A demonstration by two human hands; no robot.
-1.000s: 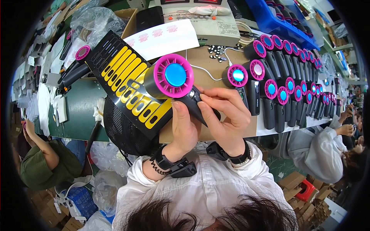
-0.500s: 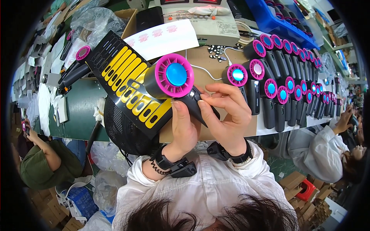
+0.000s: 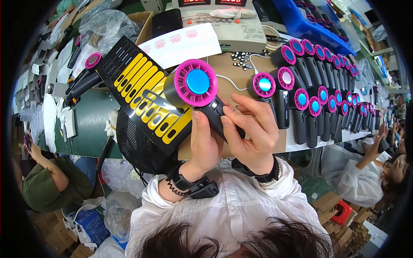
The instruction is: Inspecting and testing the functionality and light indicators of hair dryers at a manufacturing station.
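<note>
A black handheld fan [image 3: 180, 88] with a magenta grille and a blue centre disc is tilted in front of me, its handle pointing to the lower right. My left hand [image 3: 202, 144] is closed round the handle from the left and below, the thumb along its near side. On the other side, the bent thumb and index finger of my right hand [image 3: 254, 129] press on the handle beside its buttons. Under the fan head lies a black sheet of yellow-backed stickers [image 3: 140, 92], partly hidden by the fan.
Rows of similar fans [image 3: 301, 101] stand along the right side. Behind are a power supply [image 3: 241, 32], a white printed paper [image 3: 189, 41], small loose parts [image 3: 241, 59] and a blue bin [image 3: 297, 26]. A black mesh bag [image 3: 135, 142] hangs at the table's front edge. Other people sit on both sides.
The fan and both my hands have barely shifted, and my grip stays the same. On the right, a co-worker's arms and head have moved.
</note>
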